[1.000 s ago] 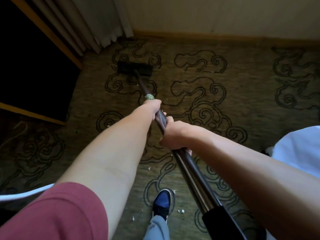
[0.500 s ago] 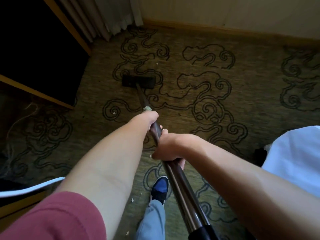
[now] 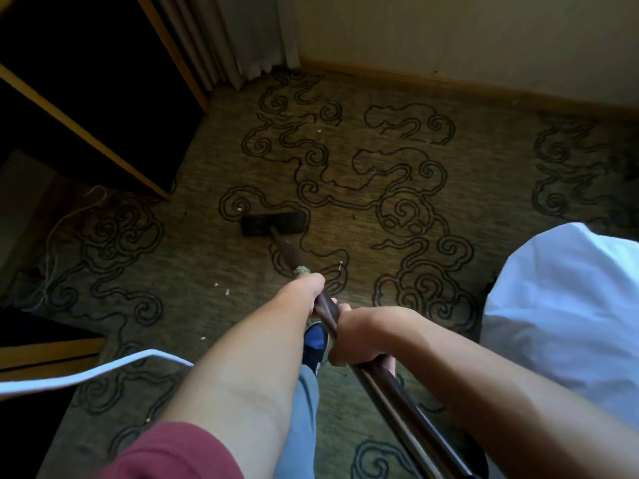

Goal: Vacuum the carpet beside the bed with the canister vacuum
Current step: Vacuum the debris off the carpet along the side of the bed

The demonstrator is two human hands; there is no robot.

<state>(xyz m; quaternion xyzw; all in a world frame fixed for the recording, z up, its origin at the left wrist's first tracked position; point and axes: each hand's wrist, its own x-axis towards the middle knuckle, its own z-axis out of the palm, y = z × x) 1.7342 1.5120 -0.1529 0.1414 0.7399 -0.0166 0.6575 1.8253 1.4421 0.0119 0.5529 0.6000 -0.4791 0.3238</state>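
The vacuum's dark metal wand (image 3: pixel 380 385) runs from the lower right up to a flat black floor head (image 3: pixel 274 223) lying on the olive carpet (image 3: pixel 363 236) with dark swirl patterns. My left hand (image 3: pixel 306 288) grips the wand farther along, just below a greenish taped band. My right hand (image 3: pixel 359 337) grips the wand closer to me. Small white crumbs (image 3: pixel 226 291) lie on the carpet left of the wand. The canister itself is out of view.
White bedding (image 3: pixel 570 323) fills the right side. Dark wooden furniture (image 3: pixel 86 98) stands at the upper left, with curtains (image 3: pixel 242 39) and a baseboard behind. A thin cord (image 3: pixel 55 233) trails on the left. My blue shoe (image 3: pixel 316 344) stands under the wand.
The floor head has been pulled back toward me across the carpet, away from the curtains, both hands keeping their grip on the wand. My view has shifted, showing more of the wall.
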